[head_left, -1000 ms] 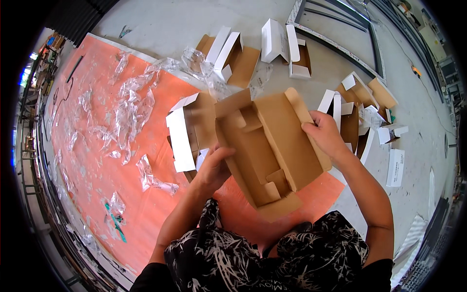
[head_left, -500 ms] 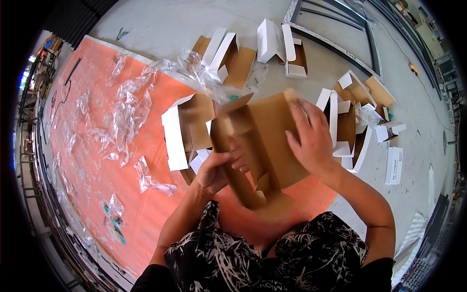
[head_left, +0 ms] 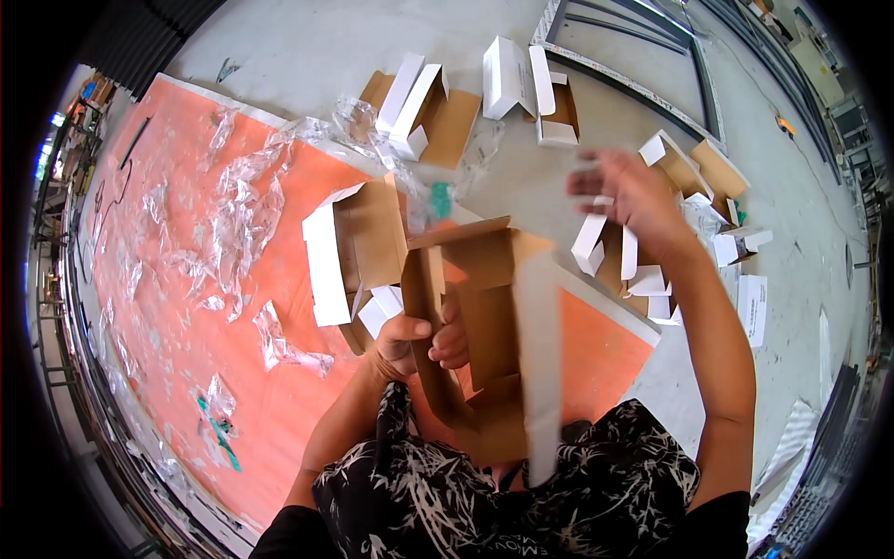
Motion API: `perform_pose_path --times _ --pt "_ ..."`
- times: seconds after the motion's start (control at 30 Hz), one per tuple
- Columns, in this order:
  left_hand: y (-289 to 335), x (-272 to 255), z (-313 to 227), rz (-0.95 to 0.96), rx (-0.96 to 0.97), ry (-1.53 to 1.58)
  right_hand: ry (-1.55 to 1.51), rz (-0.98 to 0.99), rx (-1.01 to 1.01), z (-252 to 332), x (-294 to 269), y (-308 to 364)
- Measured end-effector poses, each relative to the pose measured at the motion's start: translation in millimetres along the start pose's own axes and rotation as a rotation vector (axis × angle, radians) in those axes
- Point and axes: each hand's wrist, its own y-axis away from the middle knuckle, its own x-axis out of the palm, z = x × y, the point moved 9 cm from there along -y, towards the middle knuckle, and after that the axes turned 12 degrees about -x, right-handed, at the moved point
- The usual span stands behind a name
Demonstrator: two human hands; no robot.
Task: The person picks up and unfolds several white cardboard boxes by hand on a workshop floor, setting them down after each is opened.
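My left hand [head_left: 410, 345] grips the left wall of an opened cardboard box [head_left: 494, 326], thumb on the near face and fingers through the inside. Brown inside and white outside, the box is tilted in front of my lap. Its white flap [head_left: 542, 363] stands up along the right side, blurred. Off the box, my right hand [head_left: 629, 191] hangs in the air to the upper right, fingers apart and somewhat smeared, with nothing visible in them. Below that hand lies a white box [head_left: 610, 256] on the floor. Another open box [head_left: 368, 233] lies just left of the held one.
Crumpled clear plastic film [head_left: 247, 205] lies over the orange sheet [head_left: 186, 326]. More opened boxes [head_left: 428, 112] lie ahead, others [head_left: 694, 177] to the right. A dark metal frame [head_left: 633, 79] rests on the grey floor at the far right. Green strips [head_left: 219, 433] lie at the left.
My right hand has left the box's flap and moved up and right. The flap has swung upright, showing its white side. My left hand keeps its hold on the box.
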Motion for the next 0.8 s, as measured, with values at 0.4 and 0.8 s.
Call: perform_pose_path --times 0.4,0.8 --pt "1 -32 -13 -0.745 -0.083 -0.322 -0.528 0.346 0.504 -72 121 73" --pt "-17 -20 14 -0.518 -0.155 -0.276 -0.708 0.397 0.37 -81 126 66"
